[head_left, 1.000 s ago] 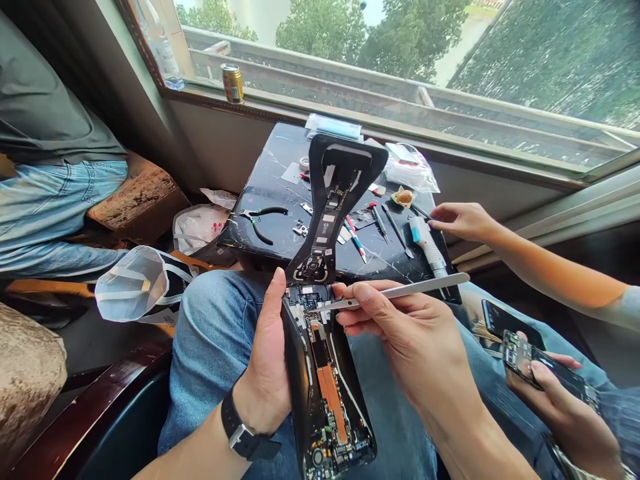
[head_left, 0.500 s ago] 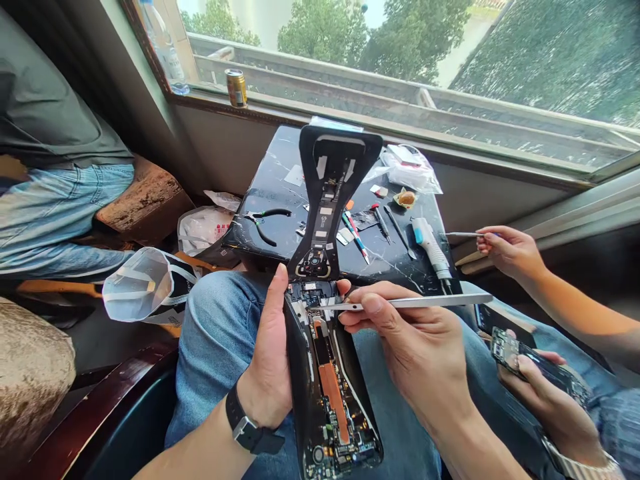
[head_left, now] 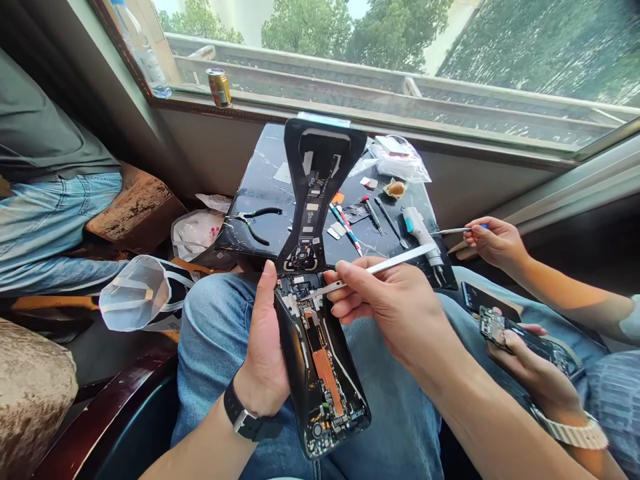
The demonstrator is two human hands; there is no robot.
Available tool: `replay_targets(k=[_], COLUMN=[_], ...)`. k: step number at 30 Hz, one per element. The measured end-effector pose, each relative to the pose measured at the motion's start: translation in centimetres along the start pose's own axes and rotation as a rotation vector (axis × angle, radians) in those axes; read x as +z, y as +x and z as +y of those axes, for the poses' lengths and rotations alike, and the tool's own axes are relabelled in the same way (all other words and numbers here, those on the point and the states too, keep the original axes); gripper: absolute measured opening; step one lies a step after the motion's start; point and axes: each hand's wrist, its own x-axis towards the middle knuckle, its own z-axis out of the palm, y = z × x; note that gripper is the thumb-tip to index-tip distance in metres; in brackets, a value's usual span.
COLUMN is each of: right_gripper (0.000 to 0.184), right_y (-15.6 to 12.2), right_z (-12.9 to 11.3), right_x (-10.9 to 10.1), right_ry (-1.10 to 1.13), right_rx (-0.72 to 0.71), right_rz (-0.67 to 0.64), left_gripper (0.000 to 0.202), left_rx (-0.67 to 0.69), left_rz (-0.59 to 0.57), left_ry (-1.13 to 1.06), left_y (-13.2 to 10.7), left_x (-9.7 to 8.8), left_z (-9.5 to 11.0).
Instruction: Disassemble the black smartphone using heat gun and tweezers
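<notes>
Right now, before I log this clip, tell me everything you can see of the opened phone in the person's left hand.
The opened smartphone has a black frame around an exposed circuit board with a copper-coloured strip and small components. The left hand grips its upper part, its lower end angled down. A black hourglass-shaped piece with white patches rises beyond its top edge; any attachment cannot be told. A slim metal pry tool, held in the right hand, reaches the board's upper end.

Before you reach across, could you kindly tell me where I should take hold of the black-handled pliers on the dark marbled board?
I would grip the two curved black handles of the pliers from above, reaching in from the left. They lie flat and splayed, so one hand can close around both. The tall black hourglass-shaped panel stands just to their right and probably blocks that side.
</notes>
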Motion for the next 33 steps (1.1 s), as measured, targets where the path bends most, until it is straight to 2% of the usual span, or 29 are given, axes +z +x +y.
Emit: replay_targets(k=[7, 11, 18, 24, 33], right_gripper=[0.015, 0.015, 0.031, 0.049, 0.051], right_y=[0.0, 0.1, 0.4, 0.8, 0.7], right_z=[0.0, 0.6, 1.7, 2.8, 3.3], right_x=[1.1, 1.7, 1.8, 2.0, 1.7], right_ry=[0.138, 0.221, 0.333, 0.409, 0.436], right_rx=[0.146, 0.180, 0.164, 0.139, 0.134], right_rz=[0.002, -0.002, -0.025, -0.006, 0.060], left_gripper=[0.078, 0.077, 0.069, 0.076, 0.080], left_rx=[0.047, 0.059, 0.072, 0.036, -0.052], left_rz=[0.114, 0.101, 0.064, 0.047, -0.016], left_ry=[0.029, 0.045, 0.091, 0.069, 0.038], left_y=[-0.2, -0.3, -0.4, 0.1, 0.5], left_x=[1.7, 1.7, 1.1, 1.6, 1.2], left_z=[0.7, 1.2, 1.8, 1.8, 1.5])
